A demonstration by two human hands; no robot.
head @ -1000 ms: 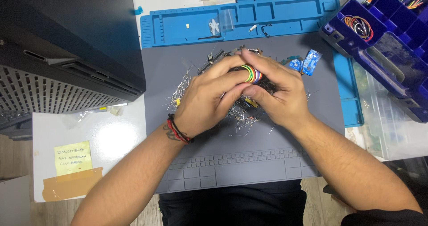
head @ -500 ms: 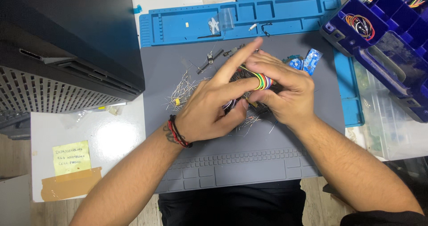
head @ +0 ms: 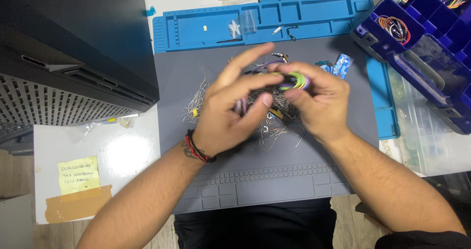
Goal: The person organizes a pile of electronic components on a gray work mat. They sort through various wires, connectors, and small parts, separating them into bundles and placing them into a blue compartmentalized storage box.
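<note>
Above the grey mat (head: 314, 170), a coiled multicoloured ribbon cable (head: 294, 80) is pinched in the right hand (head: 319, 104); the left hand (head: 230, 111), fingers spread, holds nothing clearly. Loose components (head: 201, 99) beneath could be snagged and scattered

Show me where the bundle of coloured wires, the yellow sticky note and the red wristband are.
bundle of coloured wires (head: 294, 80): head view, on its striped loop.
yellow sticky note (head: 77, 174): head view, on the paper's middle.
red wristband (head: 195, 147): head view, on the band across the wrist.
</note>
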